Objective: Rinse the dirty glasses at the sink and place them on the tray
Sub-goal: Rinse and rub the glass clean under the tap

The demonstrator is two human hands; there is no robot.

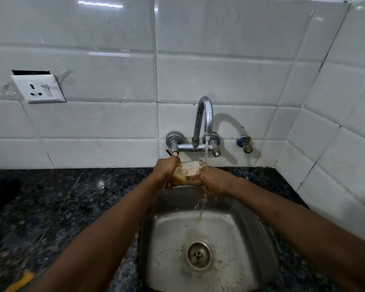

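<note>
Just below the middle of the frame, both hands meet on a single glass [187, 172], held above the back edge of the steel sink [167, 239]. The left hand [165, 170] has its fingers curled round the glass's left end. The right hand [214, 183] is wrapped round the right end, so the two hands sit close together with only a short band of glass showing between them. The glass lies roughly on its side and is smeared inside with yellowish-brown residue (how far the right hand's fingers reach into the mouth cannot be told).

A thin stream of water [206, 148] falls from the curved chrome tap [204, 116] at centre frame and lands at the glass's right end, beside the right hand. Cloudy, yellowish drops run off beneath that hand into the basin, whose floor is speckled with spots around the round drain [199, 255] at lower centre.

Dark speckled countertop [51, 207] fills the lower left. White wall tiles [114, 60] cover the upper frame, with a white wall socket [38, 88] at the left and a small blue valve [243, 143] right of the tap.
</note>
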